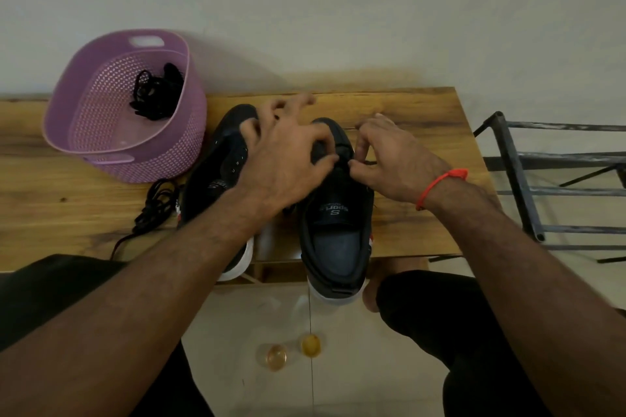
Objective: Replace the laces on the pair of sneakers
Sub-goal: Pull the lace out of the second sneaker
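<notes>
On the wooden table [406, 105], the person's left hand [288, 159] spreads curled fingers over the right sneaker [333, 213], gripping its upper, while the right hand [393, 159] pinches a black lace [342, 159] at the eyelets, the other sneaker [223, 152] lying just beside.

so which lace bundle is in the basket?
The far bundle, inside the purple basket. The other bundle lies on the table, beside the left sneaker.

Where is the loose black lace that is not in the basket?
In the head view, the loose black lace lies bunched on the wooden table, left of the left black sneaker and just in front of the purple perforated plastic basket.
</notes>
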Available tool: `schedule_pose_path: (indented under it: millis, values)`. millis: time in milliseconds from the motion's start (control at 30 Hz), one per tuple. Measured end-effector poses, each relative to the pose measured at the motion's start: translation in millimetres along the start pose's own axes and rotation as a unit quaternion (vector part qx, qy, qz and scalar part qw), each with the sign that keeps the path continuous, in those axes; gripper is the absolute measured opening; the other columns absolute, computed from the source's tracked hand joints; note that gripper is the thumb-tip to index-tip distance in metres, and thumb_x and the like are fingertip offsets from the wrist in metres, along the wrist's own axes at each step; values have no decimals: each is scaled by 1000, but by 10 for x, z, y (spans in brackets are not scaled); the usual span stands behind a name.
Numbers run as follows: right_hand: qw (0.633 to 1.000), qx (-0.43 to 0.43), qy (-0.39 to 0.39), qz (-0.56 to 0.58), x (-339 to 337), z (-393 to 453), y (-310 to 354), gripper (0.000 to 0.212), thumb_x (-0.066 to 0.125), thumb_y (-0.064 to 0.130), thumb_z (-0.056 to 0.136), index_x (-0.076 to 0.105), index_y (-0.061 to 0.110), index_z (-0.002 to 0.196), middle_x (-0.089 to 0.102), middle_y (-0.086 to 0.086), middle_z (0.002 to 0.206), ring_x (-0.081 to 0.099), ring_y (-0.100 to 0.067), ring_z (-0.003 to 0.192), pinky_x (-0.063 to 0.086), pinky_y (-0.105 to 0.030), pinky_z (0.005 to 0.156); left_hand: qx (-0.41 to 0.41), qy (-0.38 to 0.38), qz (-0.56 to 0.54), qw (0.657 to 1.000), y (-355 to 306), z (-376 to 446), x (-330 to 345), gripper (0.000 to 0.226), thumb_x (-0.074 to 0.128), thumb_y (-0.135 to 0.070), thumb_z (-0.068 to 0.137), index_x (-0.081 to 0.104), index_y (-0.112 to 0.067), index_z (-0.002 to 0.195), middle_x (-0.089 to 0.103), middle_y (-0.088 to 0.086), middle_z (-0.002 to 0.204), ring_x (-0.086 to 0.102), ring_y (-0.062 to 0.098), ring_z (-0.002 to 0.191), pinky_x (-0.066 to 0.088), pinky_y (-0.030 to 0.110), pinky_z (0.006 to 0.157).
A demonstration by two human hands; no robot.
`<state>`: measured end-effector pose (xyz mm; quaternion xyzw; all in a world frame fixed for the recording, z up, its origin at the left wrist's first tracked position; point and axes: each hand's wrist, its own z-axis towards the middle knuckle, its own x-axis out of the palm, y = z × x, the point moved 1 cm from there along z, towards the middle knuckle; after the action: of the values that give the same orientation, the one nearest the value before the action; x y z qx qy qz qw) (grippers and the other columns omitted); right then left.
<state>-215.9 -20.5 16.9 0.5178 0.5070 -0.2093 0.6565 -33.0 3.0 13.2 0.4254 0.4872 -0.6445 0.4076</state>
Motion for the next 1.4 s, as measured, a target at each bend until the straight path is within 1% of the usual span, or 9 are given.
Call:
schedule_pose_path:
  millis: [133,300,467,600,833,933,1067,1167,1400]
  values:
    - [1000,2,5,3,6,1,1,16,66,28,89,52,19,89,53,-9,137,24,-25,147,15,-32,120,-5,54,23,998,-64,-25,140,24,70,-57,85,70,-43,104,25,-5,160,16,32,140,22,57,106]
    - [1000,-2,5,3,7,2,0,16,66,27,89,53,18,89,54,-8,135,28,-25,145,16,-29,118,-8,24,16,1000,-103,-49,158,30,72,-54,84,63,-41,110,31,-9,157,19,30,140,25,55,105]
    - [1000,-4,-4,1,17,-3,17,15,66,25,89,54,16,90,55,-10,132,34,-24,140,10,-20,114,-30,55,55,997,-103,-67,187,28,66,-58,88,71,-41,109,32,-10,158,21,31,140,26,56,103]
    - [1000,0,-1,4,13,-10,11,15,65,26,90,54,17,91,55,-8,133,31,-23,142,9,-19,112,-22,35,47,998,-71,-46,143,22,63,-54,90,70,-37,102,39,-12,151,23,27,139,24,51,101]
    - [1000,6,1,9,9,-9,-15,15,66,26,90,56,16,93,54,-8,135,27,-22,145,10,-19,111,-120,-82,65,987,379,123,-175,23,55,-47,90,66,-28,95,58,-8,131,39,28,123,22,43,85]
    - [1000,5,0,4,12,-3,-13,15,66,26,90,56,15,93,54,-9,134,29,-22,144,10,-19,112,-114,-108,25,987,436,129,-204,20,58,-45,91,64,-30,102,55,-7,139,37,29,128,20,41,87]
    - [1000,0,3,-2,11,2,5,15,66,25,90,56,15,92,54,-9,134,30,-24,143,15,-24,115,-5,6,23,1000,173,37,-39,35,64,-54,90,62,-43,123,29,-7,160,21,31,141,24,53,105]
    - [1000,-3,4,-6,8,-4,2,14,65,25,90,55,16,91,54,-8,134,32,-23,142,22,-28,114,13,60,61,996,67,-3,81,28,62,-55,92,70,-39,112,26,-7,162,16,33,145,23,57,107]
    - [1000,5,8,-1,18,2,-23,15,66,28,89,53,21,88,54,-6,136,29,-22,145,21,-29,115,-110,-115,57,986,411,157,-188,29,50,-45,101,65,-24,113,54,-4,139,36,30,129,25,48,95]
